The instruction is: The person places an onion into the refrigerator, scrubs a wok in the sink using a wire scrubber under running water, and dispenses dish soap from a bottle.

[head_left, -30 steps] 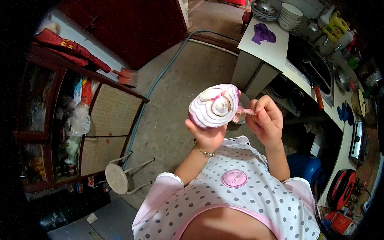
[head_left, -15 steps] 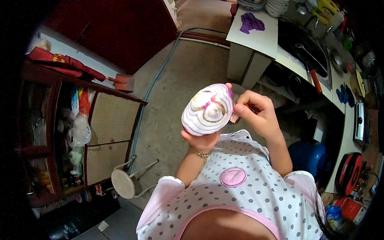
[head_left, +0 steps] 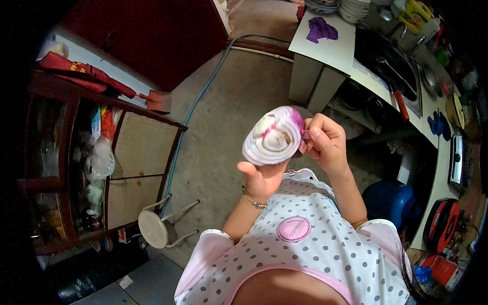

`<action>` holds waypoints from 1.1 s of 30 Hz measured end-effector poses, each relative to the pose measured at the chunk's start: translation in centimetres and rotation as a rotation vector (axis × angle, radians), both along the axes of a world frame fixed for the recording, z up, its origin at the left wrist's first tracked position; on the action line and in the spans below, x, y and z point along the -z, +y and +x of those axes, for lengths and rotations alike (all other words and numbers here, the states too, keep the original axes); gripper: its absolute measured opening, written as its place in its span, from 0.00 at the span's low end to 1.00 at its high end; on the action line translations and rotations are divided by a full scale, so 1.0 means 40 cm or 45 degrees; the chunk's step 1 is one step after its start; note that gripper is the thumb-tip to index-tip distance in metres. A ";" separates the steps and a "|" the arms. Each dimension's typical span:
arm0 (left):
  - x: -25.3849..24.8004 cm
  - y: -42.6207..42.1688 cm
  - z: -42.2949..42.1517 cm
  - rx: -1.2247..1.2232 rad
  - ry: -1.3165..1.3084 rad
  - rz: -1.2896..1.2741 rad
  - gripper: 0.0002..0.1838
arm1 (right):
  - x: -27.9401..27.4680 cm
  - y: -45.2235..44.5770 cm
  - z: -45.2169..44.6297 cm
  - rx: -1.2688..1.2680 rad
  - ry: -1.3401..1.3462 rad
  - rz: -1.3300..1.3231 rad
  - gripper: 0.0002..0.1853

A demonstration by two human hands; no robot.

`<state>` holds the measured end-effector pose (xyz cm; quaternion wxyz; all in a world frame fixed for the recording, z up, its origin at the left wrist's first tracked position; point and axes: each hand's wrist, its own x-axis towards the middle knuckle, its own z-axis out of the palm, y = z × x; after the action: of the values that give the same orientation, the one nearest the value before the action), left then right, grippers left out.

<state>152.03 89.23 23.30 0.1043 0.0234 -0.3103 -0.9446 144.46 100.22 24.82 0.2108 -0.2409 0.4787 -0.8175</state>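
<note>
Half a red onion is held in front of my chest, its cut face with white and purple rings turned up toward me. My left hand supports it from below, the thumb standing apart from the onion and the other fingers hidden behind it. At the onion's right edge, my right hand pinches a piece of purple onion skin between thumb and forefinger. Whether that skin is still joined to the onion I cannot tell.
To the right runs a counter with a dark sink, an orange-handled utensil and a purple cloth. At left stand a cabinet and a white stool. A hose crosses the floor. A blue container sits under the counter.
The onion has shifted slightly right and its cut face has tilted. My left thumb has come away from the onion's edge. My right fingers have closed in on the skin.
</note>
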 end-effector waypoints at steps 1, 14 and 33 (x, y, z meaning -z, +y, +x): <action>0.004 0.003 0.007 -0.007 0.000 0.002 0.50 | -0.002 0.000 0.003 -0.019 -0.021 -0.016 0.11; 0.024 0.012 0.032 -0.199 -0.122 0.039 0.53 | 0.020 0.009 0.026 -0.253 -0.224 -0.291 0.12; 0.017 -0.094 0.054 -0.295 -0.055 0.217 0.52 | 0.362 0.061 -0.197 0.203 0.256 1.137 0.12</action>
<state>154.17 85.45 22.64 0.2037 0.0881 -0.2264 -0.9484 136.59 102.68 10.34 0.1829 -0.1670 0.8190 -0.5176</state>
